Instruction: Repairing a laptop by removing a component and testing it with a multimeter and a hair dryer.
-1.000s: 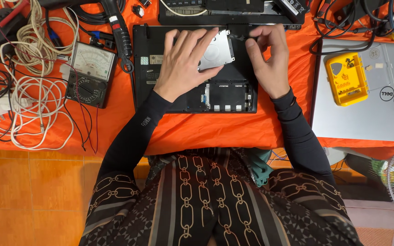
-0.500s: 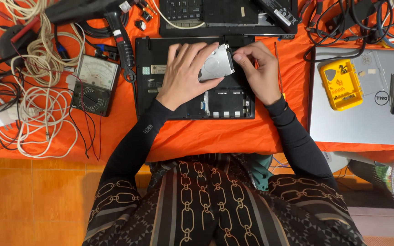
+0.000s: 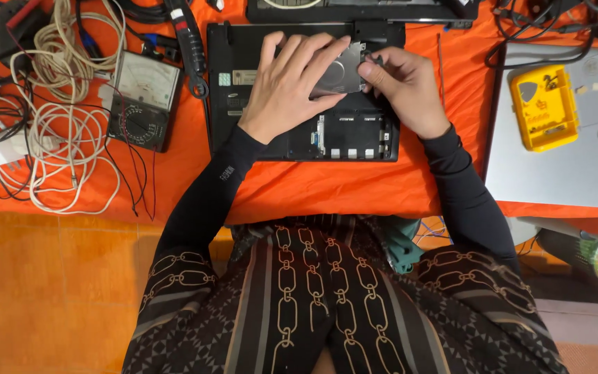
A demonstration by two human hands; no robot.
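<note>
Two hands on a silver drive plate in an upturned black laptop, on an orange cloth.

The left hand [image 3: 291,86] lies flat, fingers spread, pressing the flat silver metal drive plate [image 3: 342,75] in the open bay of the black plastic laptop base [image 3: 299,142]. The right hand [image 3: 401,86], at three o'clock of the plate, has its fingertips pinched together on the plate's edge. Around them stretches the wrinkled orange cloth [image 3: 327,187]. At nine o'clock sit a black analogue meter with a white dial [image 3: 143,100] and coiled white cables [image 3: 64,138]. At three o'clock a yellow plastic case [image 3: 545,107] rests on a closed silver laptop [image 3: 569,166]. Orange floor tiles [image 3: 50,291] lie at seven o'clock.
</note>
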